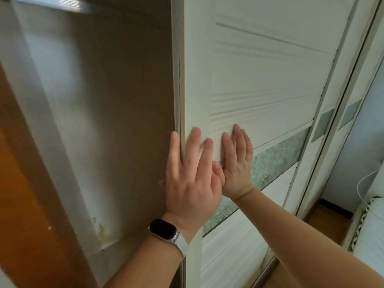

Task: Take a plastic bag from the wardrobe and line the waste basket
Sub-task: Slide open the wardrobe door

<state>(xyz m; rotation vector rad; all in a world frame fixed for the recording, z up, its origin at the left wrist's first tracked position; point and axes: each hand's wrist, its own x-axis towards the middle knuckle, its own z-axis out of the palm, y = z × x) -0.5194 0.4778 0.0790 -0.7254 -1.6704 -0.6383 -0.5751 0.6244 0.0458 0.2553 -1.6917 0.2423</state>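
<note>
Step in hand: opening the white grooved sliding wardrobe door point(270, 69).
Left hand point(191, 179) and right hand point(236, 165) press flat near its left edge, fingers straight; next, probably slide it rightward.

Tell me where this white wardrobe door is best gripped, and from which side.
Probably its left vertical edge, hooked from the left. The wardrobe door is flat, shallow-grooved, no handle in view; only that edge offers purchase. The left hand touches it; the right hand presses the face.
</note>
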